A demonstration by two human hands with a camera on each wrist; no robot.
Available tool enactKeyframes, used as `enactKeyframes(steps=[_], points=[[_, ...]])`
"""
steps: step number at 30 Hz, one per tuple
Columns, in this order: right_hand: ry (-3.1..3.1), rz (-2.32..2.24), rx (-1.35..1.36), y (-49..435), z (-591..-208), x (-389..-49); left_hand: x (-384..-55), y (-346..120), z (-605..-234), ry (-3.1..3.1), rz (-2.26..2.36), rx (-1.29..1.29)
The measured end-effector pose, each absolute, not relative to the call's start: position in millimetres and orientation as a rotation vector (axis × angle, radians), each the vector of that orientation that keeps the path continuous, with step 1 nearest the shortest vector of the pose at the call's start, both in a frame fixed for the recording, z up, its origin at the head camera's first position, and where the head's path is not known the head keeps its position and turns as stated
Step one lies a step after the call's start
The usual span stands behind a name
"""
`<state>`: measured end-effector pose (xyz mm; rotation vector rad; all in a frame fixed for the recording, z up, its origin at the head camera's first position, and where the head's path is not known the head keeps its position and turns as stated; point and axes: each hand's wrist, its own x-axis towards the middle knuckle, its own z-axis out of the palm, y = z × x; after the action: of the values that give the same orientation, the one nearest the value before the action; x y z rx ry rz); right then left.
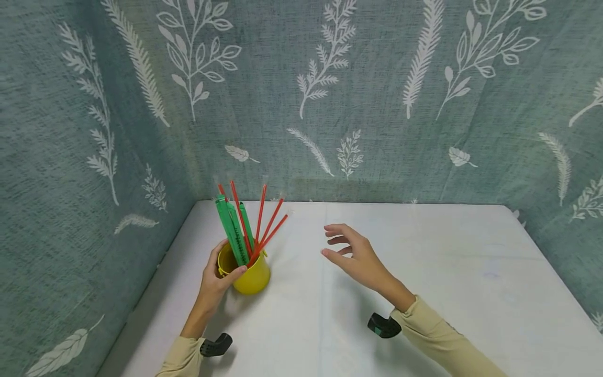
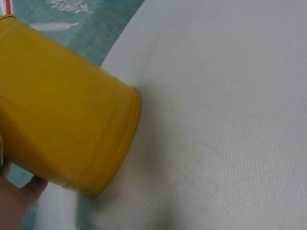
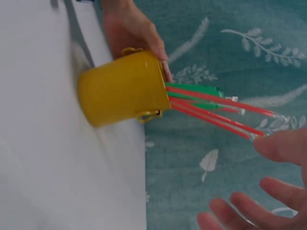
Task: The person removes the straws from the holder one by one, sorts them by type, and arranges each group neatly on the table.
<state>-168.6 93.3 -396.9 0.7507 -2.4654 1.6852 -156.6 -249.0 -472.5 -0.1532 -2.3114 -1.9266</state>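
Observation:
My left hand grips a small yellow bucket at its rim, thumb on the near side and fingers round the far left side. Slim green packets with dark lettering stand in it, leaning left. Several thin red sticks with clear wrapping at their tips fan out from the same bucket. The left wrist view shows the bucket's smooth side and base close to the table; whether the base touches is unclear. To the right, my right hand hovers above the table with fingers spread and loosely bent, holding nothing.
A white table with a fine texture lies under both hands. Grey-green cloth printed with white leaves hangs behind it and along the sides. Each wrist carries a black camera mount near the beige sleeve.

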Motion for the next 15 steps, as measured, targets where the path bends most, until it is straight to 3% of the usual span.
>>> enactKeyframes(steps=[15], points=[[-2.357,1.932,0.649,46.0,-394.9,-182.2,-156.2,-247.3,-478.1,-2.279,-1.907,-0.156]])
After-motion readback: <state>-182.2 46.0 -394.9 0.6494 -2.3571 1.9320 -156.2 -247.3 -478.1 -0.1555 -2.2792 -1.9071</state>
